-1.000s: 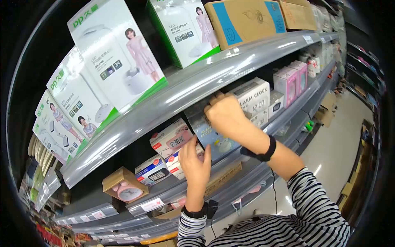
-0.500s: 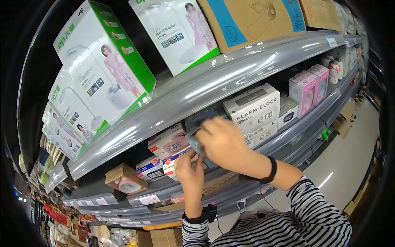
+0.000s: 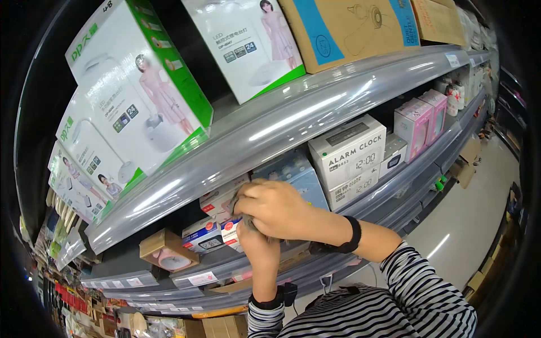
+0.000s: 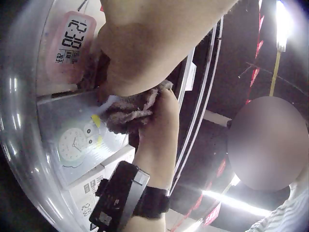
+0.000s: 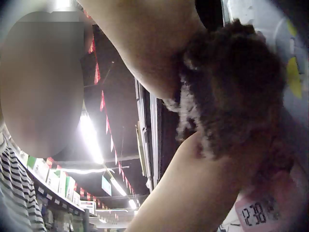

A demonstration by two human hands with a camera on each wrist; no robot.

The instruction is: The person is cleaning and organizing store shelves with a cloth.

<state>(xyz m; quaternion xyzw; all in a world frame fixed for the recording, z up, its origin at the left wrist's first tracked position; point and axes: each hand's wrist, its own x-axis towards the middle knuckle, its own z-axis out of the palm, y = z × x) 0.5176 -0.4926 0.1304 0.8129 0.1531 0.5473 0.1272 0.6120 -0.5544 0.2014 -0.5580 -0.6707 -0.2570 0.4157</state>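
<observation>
A fluffy grey-brown cloth [image 4: 130, 113] is bunched between my two hands, in front of the clock boxes on the middle shelf. My right hand [image 3: 276, 211] grips it with curled fingers. Close under it is my left hand [image 3: 258, 242], its fingers hidden behind the right hand and cloth; I cannot tell how they lie. In the right wrist view the cloth [image 5: 231, 92] looks dark and covers both hands' meeting place. Just right of the hands stands a blue owl clock box [image 3: 298, 177]. Behind them a pink clock box [image 4: 72, 43] is partly covered.
White alarm clock boxes [image 3: 349, 155] and pink boxes [image 3: 414, 127] stand further right. A brown box with a pink round clock [image 3: 169, 250] is at left. Above, a clear shelf edge [image 3: 270, 127] runs across under lamp boxes [image 3: 129, 107] and a fan box [image 3: 352, 34].
My right hand has come down and left with the cloth, from over the blue box to my left hand. The left hand has moved from the boxes' fronts to meet it.
</observation>
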